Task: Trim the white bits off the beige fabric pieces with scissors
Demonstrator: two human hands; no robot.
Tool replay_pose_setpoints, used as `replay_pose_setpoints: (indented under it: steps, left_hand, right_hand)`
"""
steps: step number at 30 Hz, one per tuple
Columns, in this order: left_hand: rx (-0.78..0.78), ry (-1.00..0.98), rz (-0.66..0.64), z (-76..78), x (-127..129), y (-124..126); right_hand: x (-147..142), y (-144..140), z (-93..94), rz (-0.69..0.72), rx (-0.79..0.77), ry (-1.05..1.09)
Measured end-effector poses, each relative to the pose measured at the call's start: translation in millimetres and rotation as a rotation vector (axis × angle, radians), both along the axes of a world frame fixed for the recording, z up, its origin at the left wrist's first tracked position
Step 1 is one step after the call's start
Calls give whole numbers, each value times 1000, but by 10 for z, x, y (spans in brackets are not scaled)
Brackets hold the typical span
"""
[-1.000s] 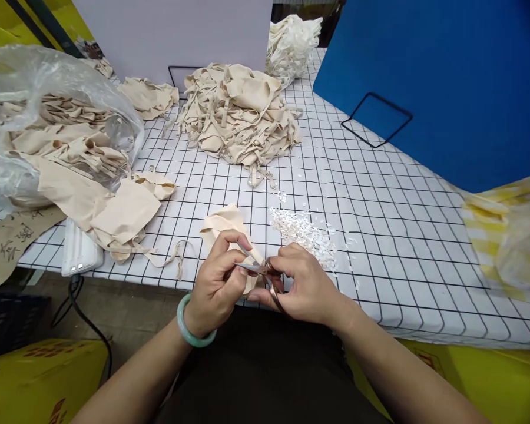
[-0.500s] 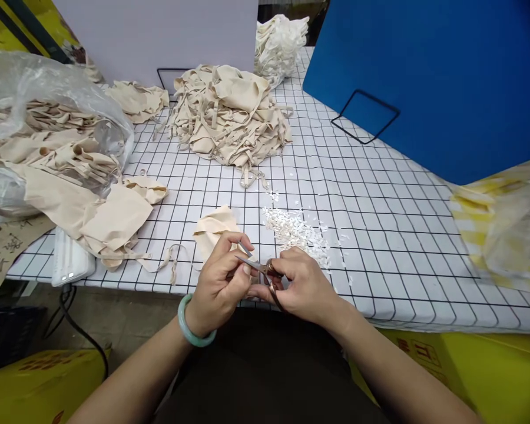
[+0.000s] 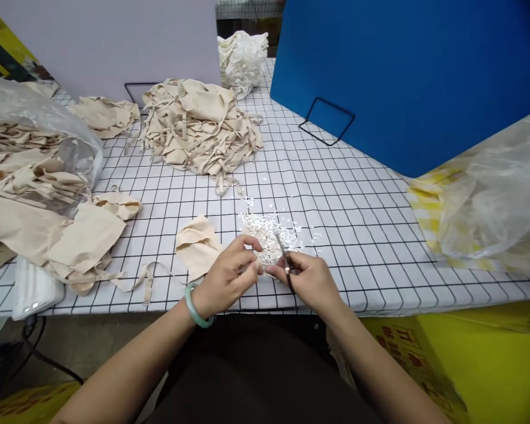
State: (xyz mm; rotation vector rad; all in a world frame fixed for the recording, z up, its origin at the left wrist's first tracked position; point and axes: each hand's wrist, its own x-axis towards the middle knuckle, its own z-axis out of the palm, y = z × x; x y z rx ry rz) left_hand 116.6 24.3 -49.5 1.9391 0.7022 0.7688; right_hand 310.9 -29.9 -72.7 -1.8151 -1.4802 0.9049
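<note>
Head view: your right hand (image 3: 311, 282) held the scissors (image 3: 287, 262) by the handles, blades pointing far and slightly left. Your left hand (image 3: 232, 274) had its fingers curled in, thumb and index narrow; couldn't tell if anything small was pinched between them. Left fingertips sat right at the right thumb; contact unclear. Scissors were over the near part of the tabletop (image 3: 362, 235), just right of your left fingertips. White clippings (image 3: 267, 227) lay scattered just beyond both hands. Beige fabric piece (image 3: 198, 247) lay flat-ish, just left of and beyond your left hand. Strap (image 3: 148, 282) lay farther left, near the table's near edge. Big beige pile (image 3: 198, 129) sat far, left of center. Blue board (image 3: 401, 76) stood far right.
</note>
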Motion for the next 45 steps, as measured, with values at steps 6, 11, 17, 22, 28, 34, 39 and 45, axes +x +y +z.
replay_pose_setpoints:
  steps: [6,11,17,22,28,34,39,45]
  left_hand:
    - [172,141,312,64,-707,-11]
    - [260,595,341,-63,-1215,-48]
    - [433,673,319,-196,-1075,-155]
    - [-16,241,438,-52,-1107,-251]
    - [-1240,-446,1,-3,-999,-265]
    - [-1319,-678,10,56,-870,-218]
    - [-935,-438,184,212,-843,-269]
    - [-159,-152,378,359,-840,-267]
  right_hand:
    - [76,28,31,67,69,-25]
    - [-319,67,-4,217,128,11]
    - [-983,305,-60,495,310,1]
    - [-1285,542,-136,279,217,304]
    - [-1293,653,83,179,187,760]
    - [-1213,687,147,214,303,752]
    - [-1174,674,140,219,210,711]
    - [-1216,549,138,289,-70,748]
